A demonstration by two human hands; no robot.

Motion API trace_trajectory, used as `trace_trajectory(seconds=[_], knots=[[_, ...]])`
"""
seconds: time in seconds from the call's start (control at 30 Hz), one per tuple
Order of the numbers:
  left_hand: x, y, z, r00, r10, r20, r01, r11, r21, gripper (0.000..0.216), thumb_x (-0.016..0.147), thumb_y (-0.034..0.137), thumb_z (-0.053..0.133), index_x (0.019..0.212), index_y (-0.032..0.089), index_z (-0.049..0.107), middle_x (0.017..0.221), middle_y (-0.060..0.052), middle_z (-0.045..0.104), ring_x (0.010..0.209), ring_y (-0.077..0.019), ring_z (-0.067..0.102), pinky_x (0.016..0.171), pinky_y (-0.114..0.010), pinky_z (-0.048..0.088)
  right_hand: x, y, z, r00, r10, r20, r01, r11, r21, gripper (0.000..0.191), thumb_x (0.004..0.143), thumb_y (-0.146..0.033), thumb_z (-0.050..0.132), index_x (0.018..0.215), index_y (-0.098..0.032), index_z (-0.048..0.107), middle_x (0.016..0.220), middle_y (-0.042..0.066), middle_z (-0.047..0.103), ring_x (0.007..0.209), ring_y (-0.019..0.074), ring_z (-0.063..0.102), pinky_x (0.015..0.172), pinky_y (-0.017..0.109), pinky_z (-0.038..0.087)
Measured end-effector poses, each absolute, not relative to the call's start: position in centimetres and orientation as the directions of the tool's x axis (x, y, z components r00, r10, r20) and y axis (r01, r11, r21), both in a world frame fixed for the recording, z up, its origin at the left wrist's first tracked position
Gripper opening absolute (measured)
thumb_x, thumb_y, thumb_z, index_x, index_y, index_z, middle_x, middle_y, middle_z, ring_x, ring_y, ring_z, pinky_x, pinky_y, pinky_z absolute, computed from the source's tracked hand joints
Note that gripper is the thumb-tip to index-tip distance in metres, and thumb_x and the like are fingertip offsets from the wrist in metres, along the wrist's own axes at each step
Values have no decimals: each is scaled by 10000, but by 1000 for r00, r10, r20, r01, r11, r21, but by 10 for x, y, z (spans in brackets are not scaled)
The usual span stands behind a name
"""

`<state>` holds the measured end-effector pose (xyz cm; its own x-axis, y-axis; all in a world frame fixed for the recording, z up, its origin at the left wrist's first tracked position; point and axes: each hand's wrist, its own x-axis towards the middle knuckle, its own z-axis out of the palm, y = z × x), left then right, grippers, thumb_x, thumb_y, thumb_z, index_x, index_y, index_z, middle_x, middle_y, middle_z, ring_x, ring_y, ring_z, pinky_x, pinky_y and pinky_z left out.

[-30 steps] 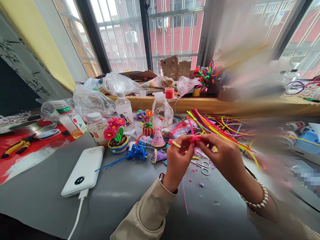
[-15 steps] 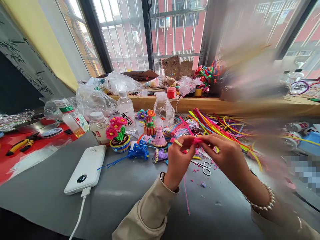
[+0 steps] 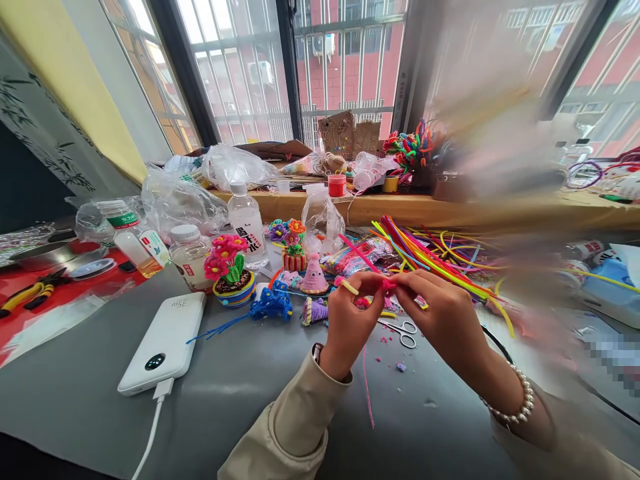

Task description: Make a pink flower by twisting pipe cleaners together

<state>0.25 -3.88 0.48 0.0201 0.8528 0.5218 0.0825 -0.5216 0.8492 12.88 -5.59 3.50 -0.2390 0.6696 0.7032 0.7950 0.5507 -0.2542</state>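
Observation:
Fingertips of my left hand [image 3: 350,323] and my right hand [image 3: 443,310] meet over a small twisted pink pipe cleaner [image 3: 389,285], pinching it between them. A straight pink length [image 3: 357,250] sticks up to the left from behind the left fingers. My left hand wears a pale yellow ring-like band. A thin pink strand [image 3: 368,393] trails below the left hand on the table. Small scissors [image 3: 404,332] lie just beyond the hands, among pink clippings. To the left of the left hand are a purple coiled piece [image 3: 315,311] and a pink cone figure [image 3: 315,277].
Bundled coloured pipe cleaners [image 3: 440,260] lie behind my right hand. A pink flower pot [image 3: 234,297], blue pipe-cleaner flower [image 3: 273,303], bottles [image 3: 247,227] and white power bank [image 3: 165,343] stand or lie left. Yellow-handled pliers [image 3: 30,293] rest farther left. A blur covers the right side.
The view has shifted slightly, so things on the table sit a little farther left. Both hands keep their pinch, and the straight pink length now shows more clearly above the left fingers.

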Motion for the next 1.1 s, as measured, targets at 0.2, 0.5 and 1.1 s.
trace_trajectory(seconds=[0.2, 0.5, 1.1], knots=[[1, -37, 3, 14, 842, 540, 93, -539, 837, 129, 717, 220, 551, 823, 152, 578, 787, -58, 639, 698, -135, 606, 678, -261, 501, 128, -57, 33, -219, 664, 715, 788, 552, -271, 156, 791, -181, 450, 822, -165, 602, 764, 51, 642, 701, 170, 594, 643, 286, 458], [3, -37, 7, 82, 820, 566, 19, -569, 822, 170, 719, 205, 550, 879, 151, 533, 846, -58, 602, 760, -132, 592, 719, -267, 497, 134, -53, 38, -194, 698, 689, 748, 560, -357, 141, 768, -185, 482, 827, -187, 611, 797, 33, 656, 708, 158, 602, 645, 277, 467], [2, -37, 5, -6, 749, 663, 67, -661, 747, 128, 712, 157, 550, 794, 171, 648, 828, -67, 639, 795, -158, 599, 726, -287, 491, 135, -55, 38, -199, 699, 687, 740, 567, -362, 149, 766, -181, 480, 834, -197, 613, 792, 29, 651, 709, 158, 600, 633, 269, 459]])
